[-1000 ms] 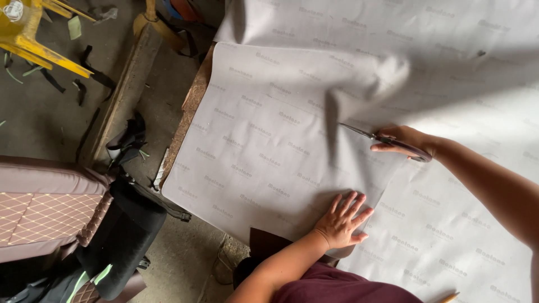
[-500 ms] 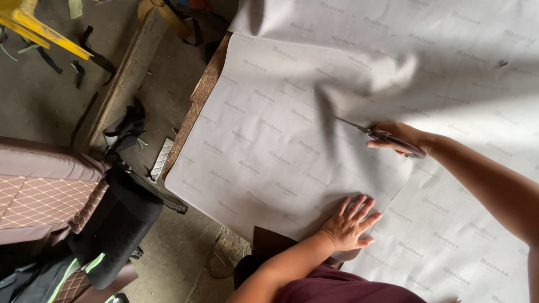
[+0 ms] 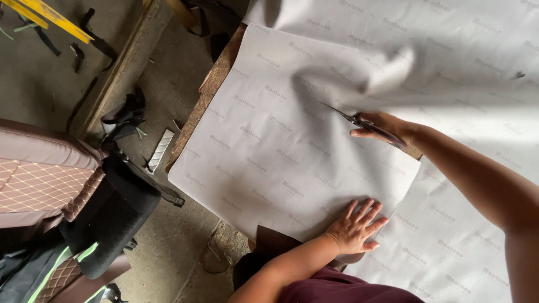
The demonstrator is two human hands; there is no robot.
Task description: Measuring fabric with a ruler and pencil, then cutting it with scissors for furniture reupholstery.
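Cutting through the large sheet of printed grey paper point(image 3: 281, 146) that drapes over the wooden worktable point(image 3: 210, 90), the right hand point(image 3: 382, 126) is closed around scissors point(image 3: 359, 120), blades parted at the slit. The left hand point(image 3: 353, 227) lies flat with fingers spread, pinning the sheet's near edge. Thin, light and floppy, the paper would likely tear or slide unless pinned close to the cut. No containers show.
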